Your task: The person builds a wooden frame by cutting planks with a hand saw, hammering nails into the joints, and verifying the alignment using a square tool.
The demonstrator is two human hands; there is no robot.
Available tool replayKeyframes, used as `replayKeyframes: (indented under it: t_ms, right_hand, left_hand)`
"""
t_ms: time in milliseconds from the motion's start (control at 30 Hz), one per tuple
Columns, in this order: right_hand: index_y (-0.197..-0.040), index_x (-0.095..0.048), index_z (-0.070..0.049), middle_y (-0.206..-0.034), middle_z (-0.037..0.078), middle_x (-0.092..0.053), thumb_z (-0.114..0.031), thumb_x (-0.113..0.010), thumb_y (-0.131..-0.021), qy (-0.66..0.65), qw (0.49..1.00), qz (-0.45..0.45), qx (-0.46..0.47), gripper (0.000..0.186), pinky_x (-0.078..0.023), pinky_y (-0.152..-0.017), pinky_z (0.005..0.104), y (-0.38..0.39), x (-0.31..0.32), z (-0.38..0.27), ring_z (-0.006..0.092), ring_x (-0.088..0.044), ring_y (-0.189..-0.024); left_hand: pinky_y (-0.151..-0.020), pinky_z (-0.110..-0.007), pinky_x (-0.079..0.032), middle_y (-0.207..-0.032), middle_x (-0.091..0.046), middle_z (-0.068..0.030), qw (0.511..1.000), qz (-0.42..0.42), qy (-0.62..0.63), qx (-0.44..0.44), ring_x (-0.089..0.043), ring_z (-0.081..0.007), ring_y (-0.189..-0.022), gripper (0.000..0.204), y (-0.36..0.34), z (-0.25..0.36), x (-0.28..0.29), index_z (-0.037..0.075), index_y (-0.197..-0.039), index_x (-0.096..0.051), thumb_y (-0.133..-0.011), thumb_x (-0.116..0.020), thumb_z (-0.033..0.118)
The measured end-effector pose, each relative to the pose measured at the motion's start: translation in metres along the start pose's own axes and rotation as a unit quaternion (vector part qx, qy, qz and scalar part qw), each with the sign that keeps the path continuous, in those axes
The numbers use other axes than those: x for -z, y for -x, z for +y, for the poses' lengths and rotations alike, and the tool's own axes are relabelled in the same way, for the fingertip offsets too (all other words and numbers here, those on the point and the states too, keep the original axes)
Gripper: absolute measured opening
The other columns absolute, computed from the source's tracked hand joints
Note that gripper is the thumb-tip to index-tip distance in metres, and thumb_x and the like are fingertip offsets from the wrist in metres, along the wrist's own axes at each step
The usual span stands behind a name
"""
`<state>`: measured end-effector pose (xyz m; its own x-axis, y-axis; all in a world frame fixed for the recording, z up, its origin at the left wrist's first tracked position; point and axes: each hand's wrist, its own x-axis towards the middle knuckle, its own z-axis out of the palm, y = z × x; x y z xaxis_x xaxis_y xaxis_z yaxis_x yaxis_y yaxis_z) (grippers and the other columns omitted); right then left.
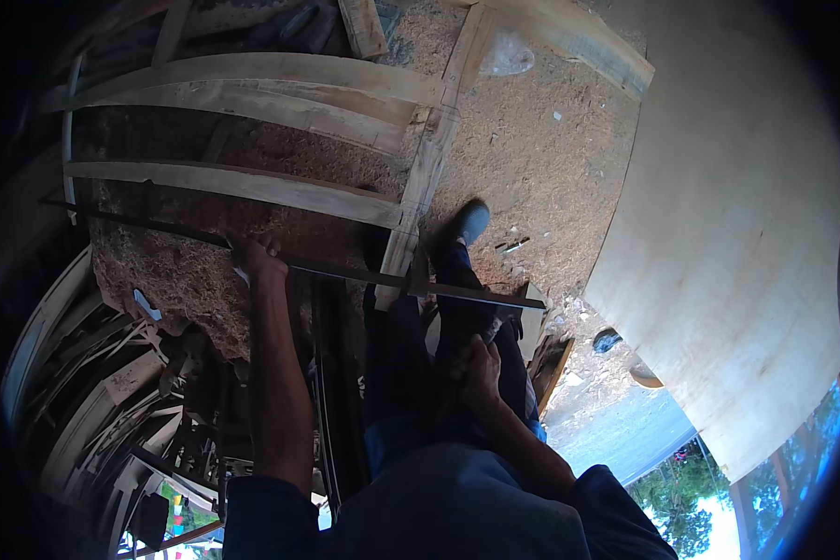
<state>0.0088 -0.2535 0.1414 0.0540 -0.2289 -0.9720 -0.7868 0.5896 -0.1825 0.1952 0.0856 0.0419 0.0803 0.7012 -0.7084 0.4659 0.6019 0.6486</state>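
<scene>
Where the floor lies bare beyond the shoe: sawdust-covered ground, the widest open room in view, between the timber frame and the pale sheet.
Pale sheet: large, fills the right side; its slanting left edge bounds any swing of the strip's right end.
Timber frame: ahead and left, long slats joined to a cross rail; its near slat runs close alongside the strip, so little slack there, I judge.
Scrap wood: jumbled at lower left, loose edges that could snag a low-swung end.
Strip: long, thin, dark; lies crosswise in front of the body, left end out past the frame's corner, right end over the legs. Contact with the rail: cannot tell. Being long, it would likely whip; best turned slowly, both ends watched.
Left hand: fingers wrapped round the strip, well in from its left end. A firm, level hold should curb twisting.
Right hand: closed round a dim tool, just below the strip's right portion; kind unclear. Short, controlled movements advisable, knuckles kept off the strip's edge.
Shoe: beyond the strip, beside the rail; keep dropped ends away.
</scene>
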Motion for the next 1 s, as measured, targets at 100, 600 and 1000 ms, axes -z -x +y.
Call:
replayKeyframes:
  t_ms: [100, 600, 1000]
  right_hand:
    - [-0.096, -0.041, -0.013, -0.067, 0.000, -0.044, -0.025, -0.052, -0.101, -0.102, 0.988, 0.115, 0.003, 0.016, -0.040, -0.042, 0.0264, -0.004, -0.026, 0.001, 0.0107, -0.043, -0.049]
    - [-0.099, -0.040, -0.014, -0.070, 0.001, -0.044, -0.023, -0.053, -0.100, 0.107, 0.988, -0.097, -0.054, 0.016, -0.041, -0.043, 0.0291, 0.013, -0.032, -0.013, 0.0116, -0.045, -0.052]
    - [-0.095, -0.055, -0.011, -0.065, -0.004, -0.043, -0.029, -0.056, -0.099, 0.005, 0.911, -0.308, -0.275, 0.019, -0.036, -0.047, 0.0234, -0.038, 0.020, 0.029, 0.0072, -0.040, -0.050]
  left_hand:
    - [-0.040, -0.026, -0.023, -0.063, -0.031, 0.0024, 1.000, 0.003, 0.007, -0.012, -0.028, -0.0097, -0.048, 0.043, -0.006, -0.001, -0.001, 0.008, -0.117, -0.046, -0.105, -0.038, 0.048]
    - [-0.041, -0.027, -0.024, -0.061, -0.034, 0.0013, 1.000, -0.012, 0.002, -0.014, -0.030, -0.0102, -0.047, 0.040, 0.003, 0.000, -0.011, 0.010, -0.089, -0.043, -0.104, -0.040, 0.046]
    - [-0.037, -0.028, -0.031, -0.061, -0.042, 0.0014, 0.998, -0.003, 0.057, 0.017, -0.043, -0.0114, -0.045, 0.046, 0.000, -0.003, -0.006, 0.013, -0.089, -0.050, -0.098, -0.049, 0.058]
